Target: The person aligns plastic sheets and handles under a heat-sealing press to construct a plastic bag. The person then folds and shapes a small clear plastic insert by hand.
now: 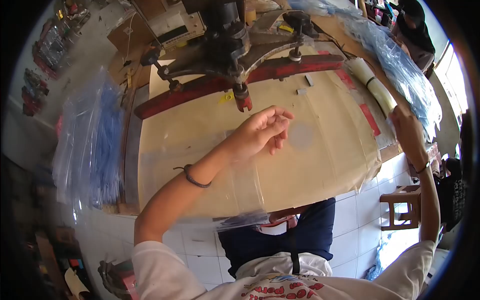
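My left hand [270, 129] hovers over the tan covered work surface [310, 170], its fingers loosely curled and a little apart, with nothing visible in them. A clear plastic sheet or bag [235, 185] lies flat under my left forearm and hangs over the front edge. At the right, my right hand [407, 132] closes on the near end of a bundle of whitish translucent strips [372, 87], tied with a dark band. Its fingertips are partly hidden. Ahead of my left hand stands a machine with a long red bar [295, 67] and a red-tipped central rod [242, 97].
Stacked clear and blue plastic bags [92, 145] lie at the left. More bluish plastic [395, 65] runs along the right edge, near another person [415, 30]. Two small metal pieces [305, 86] rest below the bar. A brown stool [402, 202] stands on the tiled floor.
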A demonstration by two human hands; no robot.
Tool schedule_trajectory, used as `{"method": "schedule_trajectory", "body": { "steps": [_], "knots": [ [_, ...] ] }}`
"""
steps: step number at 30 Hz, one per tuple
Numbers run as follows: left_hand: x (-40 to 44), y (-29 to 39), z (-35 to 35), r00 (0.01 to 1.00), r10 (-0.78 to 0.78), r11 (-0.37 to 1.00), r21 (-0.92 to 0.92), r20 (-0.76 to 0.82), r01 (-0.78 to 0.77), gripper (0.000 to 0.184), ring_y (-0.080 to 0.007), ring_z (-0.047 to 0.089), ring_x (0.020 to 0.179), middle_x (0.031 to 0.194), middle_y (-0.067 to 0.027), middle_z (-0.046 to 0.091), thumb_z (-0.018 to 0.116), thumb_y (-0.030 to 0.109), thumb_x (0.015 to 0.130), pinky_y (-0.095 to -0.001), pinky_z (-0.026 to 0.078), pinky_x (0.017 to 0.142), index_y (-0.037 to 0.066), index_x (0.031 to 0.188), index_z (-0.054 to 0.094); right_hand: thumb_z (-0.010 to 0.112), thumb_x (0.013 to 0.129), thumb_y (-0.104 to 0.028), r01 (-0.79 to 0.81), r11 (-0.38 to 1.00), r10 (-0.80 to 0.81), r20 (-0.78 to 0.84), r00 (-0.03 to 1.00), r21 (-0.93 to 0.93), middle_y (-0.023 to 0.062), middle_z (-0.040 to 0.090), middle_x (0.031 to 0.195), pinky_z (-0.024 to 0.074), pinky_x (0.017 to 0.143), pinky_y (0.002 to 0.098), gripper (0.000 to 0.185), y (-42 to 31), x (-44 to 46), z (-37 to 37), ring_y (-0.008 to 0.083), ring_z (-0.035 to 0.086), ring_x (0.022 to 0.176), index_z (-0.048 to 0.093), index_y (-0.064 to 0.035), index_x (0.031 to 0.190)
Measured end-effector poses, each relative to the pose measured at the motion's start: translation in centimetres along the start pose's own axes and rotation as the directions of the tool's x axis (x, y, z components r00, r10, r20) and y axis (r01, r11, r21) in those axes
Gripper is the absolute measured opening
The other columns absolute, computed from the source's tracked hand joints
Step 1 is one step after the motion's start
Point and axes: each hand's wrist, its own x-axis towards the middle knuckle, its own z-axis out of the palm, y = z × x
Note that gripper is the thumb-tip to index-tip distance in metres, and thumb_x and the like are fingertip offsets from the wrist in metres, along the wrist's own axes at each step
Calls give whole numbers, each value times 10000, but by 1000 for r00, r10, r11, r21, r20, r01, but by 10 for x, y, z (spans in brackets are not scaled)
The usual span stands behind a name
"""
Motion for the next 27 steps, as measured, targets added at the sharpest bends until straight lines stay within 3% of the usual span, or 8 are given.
{"method": "schedule_trajectory", "body": {
  "steps": [4,7,17,19,21,23,25,27],
  "knots": [
    [0,-2,0,999,31,999,6,-10,-31,370,-90,598,771,912,-27,585,503,312,1065,-255,508,638,30,1304,513,529,1017,-182,18,993,-7,98,995,-113,232,639,765,463,577,498,148,-14,-9,15,432,639,699,535,-39,981],
    [0,0,-1,1000,-2,1000,-10,6,2,364,-93,599,771,905,-25,589,506,313,1063,-252,506,639,35,1298,515,514,1018,-162,10,974,23,-141,990,227,229,633,722,454,553,507,125,-9,-3,-9,444,631,668,551,-47,989],
    [3,-2,-4,1000,17,999,-44,13,-16,365,-101,604,770,890,-28,590,510,312,1062,-255,502,630,33,1298,506,530,1007,-206,36,999,-41,199,979,28,235,642,747,473,627,578,146,-2,2,-7,475,636,732,525,-60,996],
    [1,0,-2,1000,0,1000,-29,8,1,366,-102,605,770,891,-28,590,511,311,1061,-254,501,634,29,1295,507,534,1007,-264,-68,991,76,-67,995,116,196,641,691,495,637,550,162,2,5,0,427,659,715,534,-108,1053],
    [-4,-4,-1,1000,1,999,-41,-5,-1,366,-100,604,771,891,-25,591,507,314,1063,-254,501,637,31,1295,508,526,1010,-241,-13,989,18,30,999,-148,193,646,700,497,637,530,143,-4,-8,47,412,663,709,555,-109,1056],
    [2,0,-2,1000,19,999,-26,5,-19,367,-99,604,772,892,-24,591,505,315,1064,-253,502,641,30,1295,509,537,1003,-262,216,970,-220,27,975,114,199,620,631,487,555,545,169,28,4,26,436,648,628,546,-100,1049],
    [-1,-1,-1,1000,4,1000,-20,-3,-4,370,-96,604,774,895,-24,592,506,315,1063,-252,503,645,27,1295,510,525,1010,-273,-106,993,109,66,992,-56,216,626,653,490,605,555,184,1,5,11,452,650,667,542,-95,1054],
    [-5,-2,2,1000,0,1000,-20,-25,0,371,-94,604,774,896,-23,591,507,316,1063,-251,504,644,30,1299,512,511,1017,-250,-51,996,55,63,997,-67,220,636,674,489,590,539,162,-21,-14,26,450,650,683,548,-97,1052]
  ]
}}
